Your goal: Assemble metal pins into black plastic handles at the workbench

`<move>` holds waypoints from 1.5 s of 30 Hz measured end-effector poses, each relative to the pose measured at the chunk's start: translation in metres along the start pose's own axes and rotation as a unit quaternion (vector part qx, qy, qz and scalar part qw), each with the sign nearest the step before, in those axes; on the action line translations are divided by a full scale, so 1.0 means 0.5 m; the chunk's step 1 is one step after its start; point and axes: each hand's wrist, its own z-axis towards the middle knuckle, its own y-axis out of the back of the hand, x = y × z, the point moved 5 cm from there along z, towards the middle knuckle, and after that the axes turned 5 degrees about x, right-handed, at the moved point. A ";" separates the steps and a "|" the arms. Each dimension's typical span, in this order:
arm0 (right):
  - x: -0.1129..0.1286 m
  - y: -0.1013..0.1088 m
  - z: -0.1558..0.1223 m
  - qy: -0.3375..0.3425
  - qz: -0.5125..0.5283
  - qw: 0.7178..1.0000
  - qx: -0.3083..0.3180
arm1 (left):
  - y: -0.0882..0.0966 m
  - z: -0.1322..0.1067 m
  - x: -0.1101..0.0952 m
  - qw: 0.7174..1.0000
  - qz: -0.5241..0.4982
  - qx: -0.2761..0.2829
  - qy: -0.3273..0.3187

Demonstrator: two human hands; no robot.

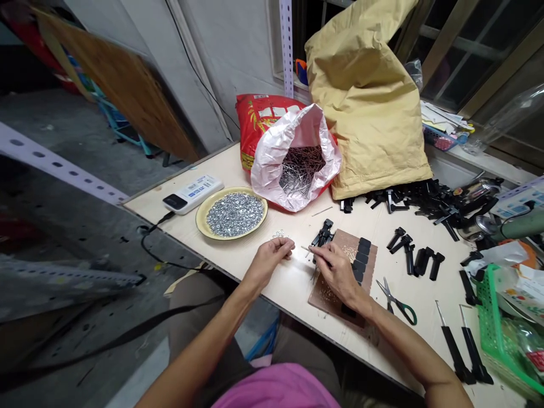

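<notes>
Fingertips of the right hand [335, 272] pinch a thin metal nail [305, 247], its tip poking out to the left of the hand. Just ahead of those fingers, a black plastic part [323, 233] stands at the corner of a brown board [327, 300], which lies beneath the right hand and is dusted with pale specks. A row of black rectangular pieces [362, 260] runs along the board's far side, ahead and right of the hand.

Left of it, the left hand [272, 260] is curled with its fingertips drawn together, narrow rather than spread; whether it holds something tiny, I cannot tell. Just ahead of that hand lies a small scatter of silver bits [278, 233] on the tabletop [293, 300].

Farther ahead and left, a yellow plate [203, 221] is heaped with silver hex nuts [234, 214]. Straight ahead of the hands, a white plastic bag [312, 127] full of nails [301, 170] leans against a red sack [259, 122]. To the right of the right hand lie green-handled scissors [395, 303], with more black plastic parts [408, 246] beyond them.
</notes>
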 end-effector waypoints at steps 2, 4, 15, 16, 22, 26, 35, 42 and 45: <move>0.006 -0.003 -0.009 0.001 -0.021 1.000 -0.004 | -0.020 -0.007 0.006 0.981 -0.165 0.045 0.088; 0.014 0.000 -0.014 0.002 -0.051 0.999 -0.007 | -0.036 -0.016 0.003 0.957 -0.248 0.073 0.127; 0.059 0.024 -0.024 0.052 -0.182 0.982 -0.024 | -0.063 -0.044 -0.022 0.931 -0.299 0.142 0.155; 0.063 0.026 -0.025 0.065 -0.191 0.979 -0.025 | -0.065 -0.047 -0.022 0.928 -0.300 0.150 0.165; 0.078 0.033 -0.034 0.108 -0.261 0.958 -0.042 | -0.069 -0.065 -0.027 0.958 -0.246 0.090 0.119; 0.083 0.033 -0.043 0.096 -0.282 0.953 -0.057 | -0.066 -0.085 -0.047 0.990 -0.141 0.008 0.023; 0.061 0.023 -0.057 0.040 -0.251 0.967 -0.025 | -0.073 -0.079 -0.038 0.994 -0.101 0.017 0.024; 0.041 0.016 -0.060 -0.046 -0.173 0.984 0.014 | -0.079 -0.074 -0.036 0.996 -0.083 0.031 0.017; 0.041 0.011 -0.060 -0.030 -0.210 0.977 0.011 | -0.078 -0.075 -0.037 0.998 -0.052 0.025 0.002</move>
